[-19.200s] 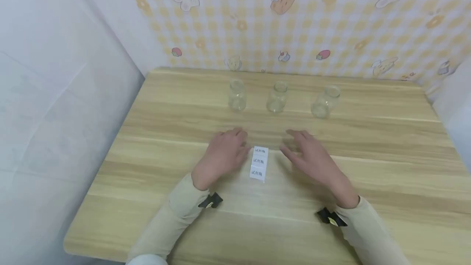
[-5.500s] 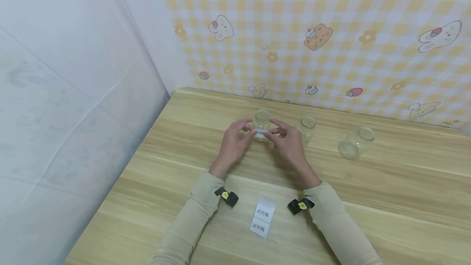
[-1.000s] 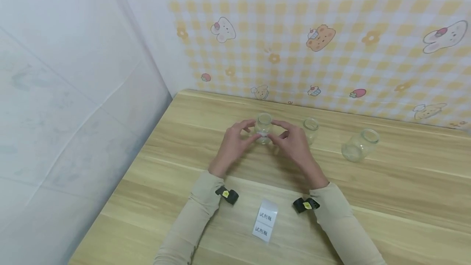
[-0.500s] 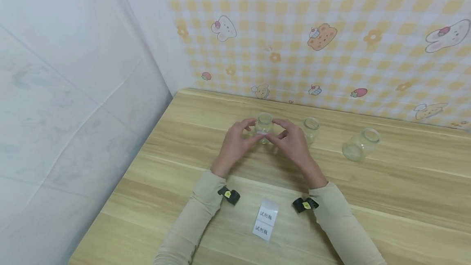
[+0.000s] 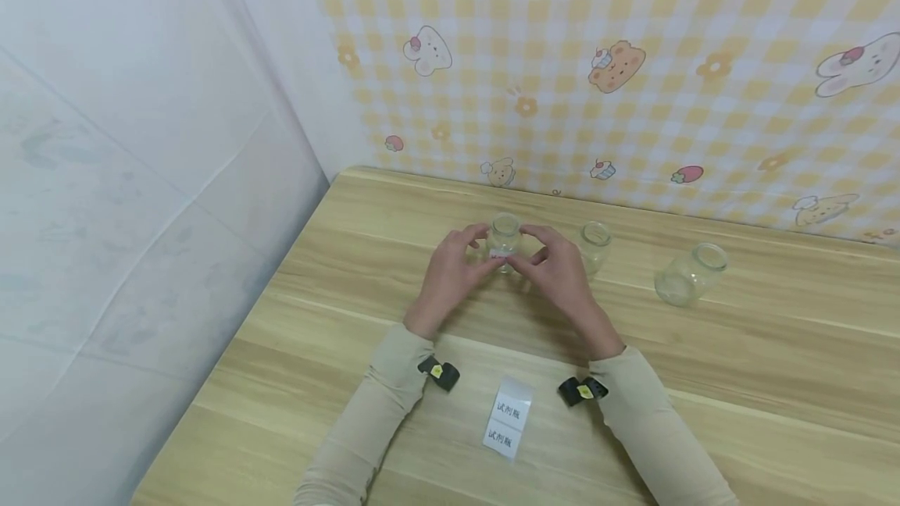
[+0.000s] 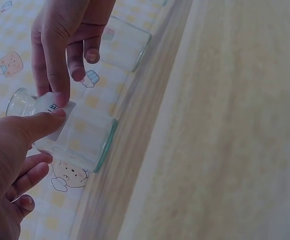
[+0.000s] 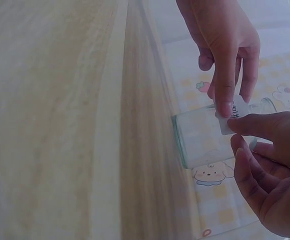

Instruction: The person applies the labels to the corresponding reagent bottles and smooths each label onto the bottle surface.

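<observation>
On the table (image 5: 281,350), backed by a checked cloth (image 5: 548,6), the left hand (image 5: 446,276) and the right hand (image 5: 564,276) clasp one upright jar (image 5: 505,233), fingers curled about its sides; to its right stand a second jar (image 5: 596,250), partly behind the right hand, and a third jar (image 5: 689,276), well apart. Between the sleeves (image 5: 362,420) lies a printed strip (image 5: 508,422) of two pieces, while a single label (image 7: 226,127) sits against the held jar's front under both thumbs.

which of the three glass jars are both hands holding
The leftmost glass jar: the left hand and right hand hold it, pressing a white label to it. The middle jar and rightmost jar are unheld.
</observation>
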Demonstrator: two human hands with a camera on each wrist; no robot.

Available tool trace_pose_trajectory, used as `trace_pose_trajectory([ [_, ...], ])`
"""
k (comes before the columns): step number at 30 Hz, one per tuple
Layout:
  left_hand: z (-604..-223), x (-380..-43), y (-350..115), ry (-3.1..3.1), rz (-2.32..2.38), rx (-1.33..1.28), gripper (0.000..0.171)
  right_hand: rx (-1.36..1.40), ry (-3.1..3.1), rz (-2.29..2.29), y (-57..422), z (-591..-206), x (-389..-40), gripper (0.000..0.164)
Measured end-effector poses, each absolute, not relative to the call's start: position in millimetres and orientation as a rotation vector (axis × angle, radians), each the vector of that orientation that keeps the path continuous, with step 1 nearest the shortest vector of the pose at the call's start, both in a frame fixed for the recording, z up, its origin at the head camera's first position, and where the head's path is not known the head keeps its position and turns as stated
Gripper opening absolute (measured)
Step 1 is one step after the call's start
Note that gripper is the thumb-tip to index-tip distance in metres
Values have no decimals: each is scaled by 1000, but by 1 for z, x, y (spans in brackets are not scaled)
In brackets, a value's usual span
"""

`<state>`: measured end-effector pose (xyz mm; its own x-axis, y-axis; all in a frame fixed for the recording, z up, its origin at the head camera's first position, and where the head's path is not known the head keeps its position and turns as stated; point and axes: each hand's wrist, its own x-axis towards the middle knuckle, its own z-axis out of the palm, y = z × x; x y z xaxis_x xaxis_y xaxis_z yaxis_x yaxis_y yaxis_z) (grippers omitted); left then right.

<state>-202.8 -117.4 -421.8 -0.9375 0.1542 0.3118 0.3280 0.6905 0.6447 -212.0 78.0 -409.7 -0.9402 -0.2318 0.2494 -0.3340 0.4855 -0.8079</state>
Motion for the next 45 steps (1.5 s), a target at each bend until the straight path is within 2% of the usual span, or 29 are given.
trace_pose_trajectory([
  [45, -415, -201, -122, -2662, -1050, -463, 56, 515, -2620, 1460, 79, -411, -213, 49],
])
